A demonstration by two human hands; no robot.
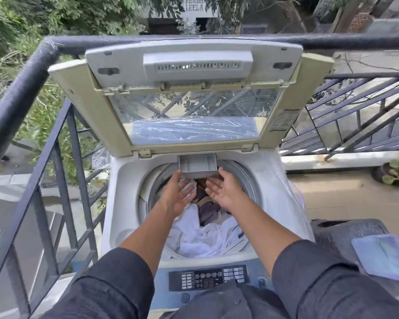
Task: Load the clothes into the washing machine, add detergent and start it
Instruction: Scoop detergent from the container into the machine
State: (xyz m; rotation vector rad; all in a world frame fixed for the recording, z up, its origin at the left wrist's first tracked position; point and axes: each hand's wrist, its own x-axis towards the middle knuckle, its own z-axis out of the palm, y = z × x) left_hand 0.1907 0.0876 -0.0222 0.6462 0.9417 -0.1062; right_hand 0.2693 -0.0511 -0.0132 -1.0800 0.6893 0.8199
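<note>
Top-loading washer, loading apparently done. Control panel (209, 277) nearest, not yet being operated. Beyond it, white and dark clothes (200, 233) fill the drum. Left hand (179, 194) and right hand (224, 188), fingers straight, touch the pulled-out detergent drawer (197, 165), which looks empty. Lid (194, 107) stands raised behind. Detergent and start likely remain.

The washing machine (124, 180) stands in a corner of the balcony railing (21, 88) — rail behind it and to its left. Its lid (194, 100) stands raised at the back edge. Clothes (200, 238) lie in the drum; the detergent drawer (197, 163) juts out at the opening's rear edge — control panel (207, 277) along the front edge.
</note>
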